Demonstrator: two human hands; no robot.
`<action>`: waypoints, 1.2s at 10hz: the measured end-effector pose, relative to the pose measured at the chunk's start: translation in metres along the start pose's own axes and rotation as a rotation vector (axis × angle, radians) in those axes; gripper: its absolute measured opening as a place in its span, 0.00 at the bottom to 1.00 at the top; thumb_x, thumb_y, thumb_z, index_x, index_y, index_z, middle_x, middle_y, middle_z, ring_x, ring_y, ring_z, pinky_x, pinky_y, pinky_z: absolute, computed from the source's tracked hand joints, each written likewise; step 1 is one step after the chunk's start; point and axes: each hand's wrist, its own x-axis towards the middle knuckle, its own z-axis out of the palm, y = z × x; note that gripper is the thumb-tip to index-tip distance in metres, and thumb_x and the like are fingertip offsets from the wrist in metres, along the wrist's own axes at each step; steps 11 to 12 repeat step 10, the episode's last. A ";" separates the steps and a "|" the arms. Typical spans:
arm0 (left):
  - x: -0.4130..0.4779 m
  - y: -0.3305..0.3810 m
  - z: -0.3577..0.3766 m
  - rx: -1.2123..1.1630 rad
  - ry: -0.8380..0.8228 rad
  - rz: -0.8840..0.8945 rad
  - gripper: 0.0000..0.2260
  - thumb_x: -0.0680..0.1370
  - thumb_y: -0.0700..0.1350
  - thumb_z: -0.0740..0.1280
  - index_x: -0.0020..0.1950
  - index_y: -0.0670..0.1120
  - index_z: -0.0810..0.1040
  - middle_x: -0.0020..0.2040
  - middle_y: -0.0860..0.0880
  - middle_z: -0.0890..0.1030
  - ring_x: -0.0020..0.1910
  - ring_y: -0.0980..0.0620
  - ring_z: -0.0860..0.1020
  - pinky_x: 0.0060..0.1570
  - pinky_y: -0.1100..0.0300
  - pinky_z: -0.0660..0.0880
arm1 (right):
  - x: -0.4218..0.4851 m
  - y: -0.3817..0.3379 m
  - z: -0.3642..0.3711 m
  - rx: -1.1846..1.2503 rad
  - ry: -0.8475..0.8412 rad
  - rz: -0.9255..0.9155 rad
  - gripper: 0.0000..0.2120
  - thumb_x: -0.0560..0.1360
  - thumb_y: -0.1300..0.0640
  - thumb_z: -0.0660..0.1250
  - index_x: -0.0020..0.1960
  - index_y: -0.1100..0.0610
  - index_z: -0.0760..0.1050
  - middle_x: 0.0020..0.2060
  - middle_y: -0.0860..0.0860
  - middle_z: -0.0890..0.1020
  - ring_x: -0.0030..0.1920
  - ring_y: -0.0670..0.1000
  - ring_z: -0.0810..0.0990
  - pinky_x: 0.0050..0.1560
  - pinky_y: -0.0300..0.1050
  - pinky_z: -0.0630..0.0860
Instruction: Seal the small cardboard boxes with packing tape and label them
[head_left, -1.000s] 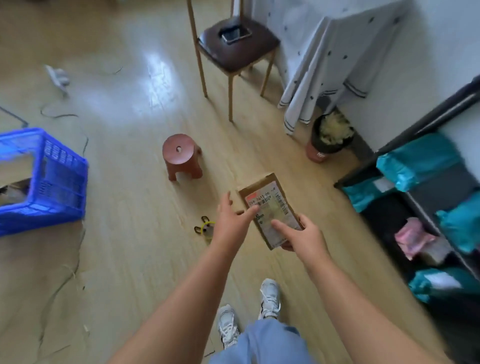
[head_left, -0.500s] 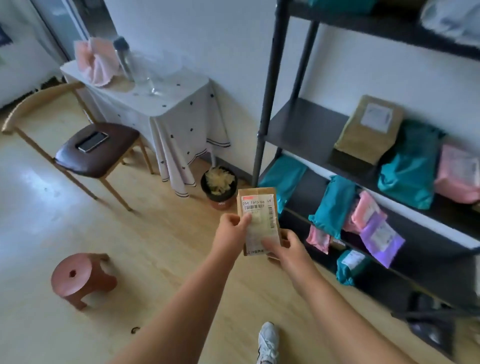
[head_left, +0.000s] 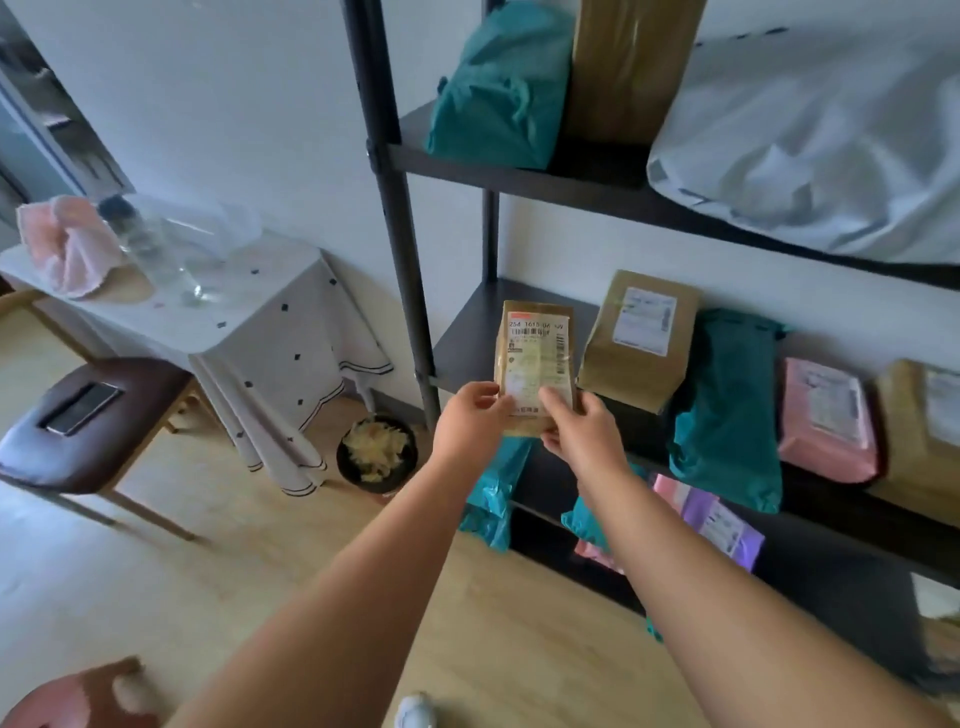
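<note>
Brown parcel (head_left: 535, 364): upright, white printed label facing the camera, held in the air just before the left end of the middle shelf (head_left: 467, 338).
Left hand (head_left: 470, 421): thumb and fingers pinch the parcel's lower left edge.
Right hand (head_left: 584, 431): thumb on the label's lower right — fingers curled behind.
On that shelf: second brown package (head_left: 639, 343) leaning at the back, then teal bag (head_left: 727, 410) and pink packet (head_left: 826, 421) toward the right edge.

rack (head_left: 395, 249): brown parcel (head_left: 639, 338), teal parcel (head_left: 727, 410), pink parcel (head_left: 826, 421) | table (head_left: 270, 291): bottle (head_left: 140, 239), cloth (head_left: 67, 249) | chair (head_left: 145, 384): phone (head_left: 83, 408) | floor (head_left: 156, 571): stool (head_left: 67, 696), pot (head_left: 376, 452)
</note>
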 end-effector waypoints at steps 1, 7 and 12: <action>0.030 0.003 0.008 0.082 0.004 0.023 0.07 0.82 0.47 0.63 0.57 0.51 0.78 0.50 0.49 0.83 0.37 0.54 0.77 0.35 0.60 0.73 | 0.023 -0.011 0.002 -0.100 -0.133 0.073 0.11 0.77 0.45 0.70 0.56 0.47 0.74 0.51 0.49 0.81 0.54 0.50 0.81 0.62 0.52 0.79; 0.216 0.052 0.036 0.379 -0.227 0.110 0.12 0.81 0.45 0.60 0.62 0.47 0.76 0.56 0.46 0.80 0.49 0.48 0.78 0.34 0.60 0.68 | 0.167 -0.042 0.046 0.131 0.017 0.169 0.37 0.66 0.47 0.74 0.74 0.45 0.66 0.63 0.44 0.79 0.67 0.50 0.74 0.73 0.55 0.66; 0.199 0.011 0.033 0.415 -0.204 -0.027 0.29 0.82 0.52 0.61 0.80 0.48 0.53 0.75 0.44 0.68 0.66 0.41 0.74 0.61 0.46 0.75 | 0.131 -0.040 0.046 -0.128 0.083 0.216 0.47 0.77 0.42 0.69 0.81 0.45 0.39 0.79 0.51 0.59 0.77 0.56 0.63 0.76 0.57 0.61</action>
